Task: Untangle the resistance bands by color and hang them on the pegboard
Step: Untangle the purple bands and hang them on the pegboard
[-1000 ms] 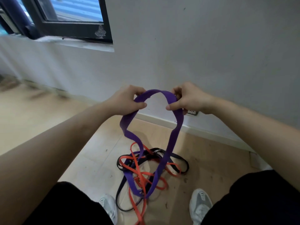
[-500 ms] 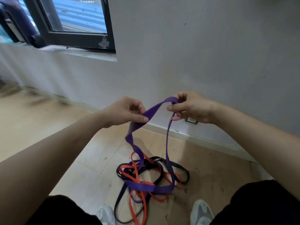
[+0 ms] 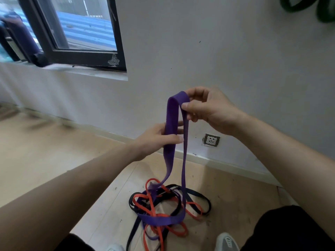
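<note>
On the floor (image 3: 54,160), near its wall edge, the tangle holds the lower end of the purple band (image 3: 169,124). The band now hangs taller and narrower. The right hand (image 3: 213,109) has risen, pinching the top fold, and the left hand (image 3: 154,140) has slid lower, gripping one strand. It is likely only partly freed. Count: one purple band, at least one orange band (image 3: 141,195), at least one black band (image 3: 133,234), two hands.

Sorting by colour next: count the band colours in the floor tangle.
3. Purple band, held up by the right hand and left hand, trailing into the pile; orange band looped through the middle; black band round the outer edge. Overlaps may hide more.
</note>
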